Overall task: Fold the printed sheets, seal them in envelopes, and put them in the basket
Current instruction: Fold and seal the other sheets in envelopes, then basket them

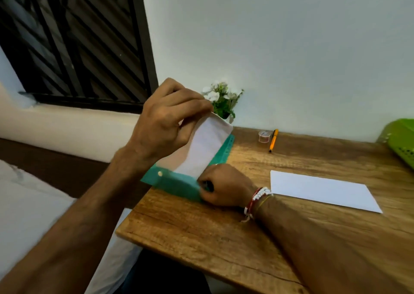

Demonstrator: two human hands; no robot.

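My left hand [168,119] pinches the top edge of a white sheet [206,145] and holds it raised above a teal plastic folder [177,181] at the desk's left corner. My right hand [220,185] rests on the folder's near edge with its fingers curled round that edge; the sheet's lower end meets this hand. A white envelope [320,189] lies flat on the wooden desk [201,224] to the right. The green basket [401,141] stands at the far right edge, partly out of view.
A small pot of white flowers [224,101] stands against the wall behind the folder. A small clear container [264,136] and an orange pen [273,140] lie near the wall. A dark barred window [74,40] is at upper left.
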